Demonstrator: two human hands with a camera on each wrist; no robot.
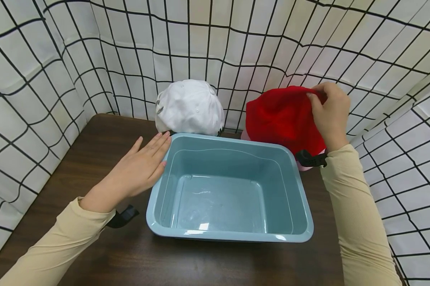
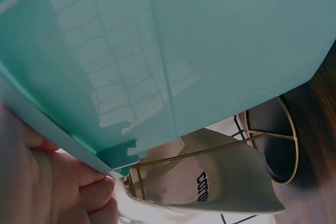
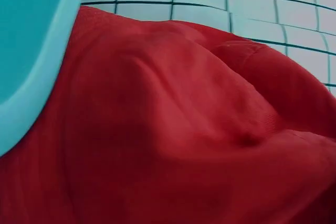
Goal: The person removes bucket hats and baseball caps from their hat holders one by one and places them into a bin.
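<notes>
In the head view my right hand (image 1: 330,113) pinches the upper right edge of a red cap (image 1: 283,117) between thumb and fingers. Its soft, wrinkled cloth fills most of the right wrist view. My left hand (image 1: 138,171) lies with straight fingers along the left rim of a blue plastic basin (image 1: 220,204). The left wrist view shows fingers (image 2: 97,195) of that hand against the rim from outside. Behind the basin is a white cap (image 1: 190,107). Seen from below, it has dark lettering inside and sits over a gold wire stand (image 2: 296,142).
Something pink (image 1: 305,167) shows under the red cap, its kind unclear. The basin stands on a dark wooden table (image 1: 104,143). White cloth with a black grid (image 1: 136,51) closes off the back and both sides.
</notes>
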